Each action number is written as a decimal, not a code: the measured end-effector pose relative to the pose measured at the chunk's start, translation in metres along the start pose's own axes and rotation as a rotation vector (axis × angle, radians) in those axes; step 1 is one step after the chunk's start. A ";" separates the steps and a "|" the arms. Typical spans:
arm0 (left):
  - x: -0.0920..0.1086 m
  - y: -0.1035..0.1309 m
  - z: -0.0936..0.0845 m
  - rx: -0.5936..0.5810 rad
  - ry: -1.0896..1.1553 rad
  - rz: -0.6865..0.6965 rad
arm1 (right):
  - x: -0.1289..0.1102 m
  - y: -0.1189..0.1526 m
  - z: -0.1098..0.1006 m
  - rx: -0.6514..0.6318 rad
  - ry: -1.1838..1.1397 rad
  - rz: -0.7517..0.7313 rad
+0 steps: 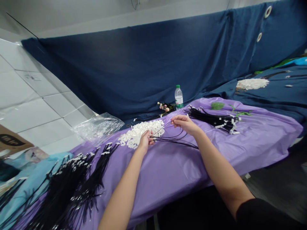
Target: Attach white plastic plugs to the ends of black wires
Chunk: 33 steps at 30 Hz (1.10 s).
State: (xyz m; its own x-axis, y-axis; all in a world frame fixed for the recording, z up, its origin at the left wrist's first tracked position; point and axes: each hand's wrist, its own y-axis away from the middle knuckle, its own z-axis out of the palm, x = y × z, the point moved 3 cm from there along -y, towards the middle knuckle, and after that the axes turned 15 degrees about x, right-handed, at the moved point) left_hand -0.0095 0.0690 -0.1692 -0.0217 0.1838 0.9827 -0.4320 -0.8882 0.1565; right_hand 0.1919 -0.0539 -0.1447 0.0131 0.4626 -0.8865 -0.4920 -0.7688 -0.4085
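My left hand (146, 140) is closed round one end of several thin black cords (177, 141), in front of a heap of small white plastic pieces (136, 131). The cords trail right, passing under my right forearm. Farther right, my right hand (181, 122) pinches a single strand that runs across to the left hand. Whether a white piece sits between the fingers of either hand is too small to tell. Behind my right wrist lies a bundle of black cords with white ends (213, 119).
Purple sheeting (168, 179) covers the table. Large piles of black cords with white tips (69, 182) lie at left, near a crumpled clear plastic bag (99, 126). A bottle with a green cap (178, 97) and small flowers (165, 108) stand behind. Another white heap (253, 84) is far right.
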 end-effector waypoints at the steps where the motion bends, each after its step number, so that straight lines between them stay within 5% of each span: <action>1: 0.000 0.000 0.000 0.004 -0.002 -0.003 | 0.000 0.001 0.000 -0.029 -0.027 0.040; 6: 0.000 0.001 -0.001 0.013 -0.017 -0.013 | 0.000 0.010 0.006 -0.166 -0.158 0.207; 16: -0.004 -0.003 0.001 -0.007 -0.001 -0.003 | -0.001 0.015 0.011 -0.126 -0.373 0.286; 33: -0.007 0.001 0.006 -0.054 0.034 -0.001 | -0.006 0.004 0.016 0.158 -0.423 0.080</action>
State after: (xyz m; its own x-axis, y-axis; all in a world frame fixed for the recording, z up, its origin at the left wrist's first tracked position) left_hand -0.0048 0.0642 -0.1750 -0.0514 0.1992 0.9786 -0.4798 -0.8644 0.1507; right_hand 0.1761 -0.0522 -0.1378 -0.3710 0.5695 -0.7335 -0.6039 -0.7480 -0.2753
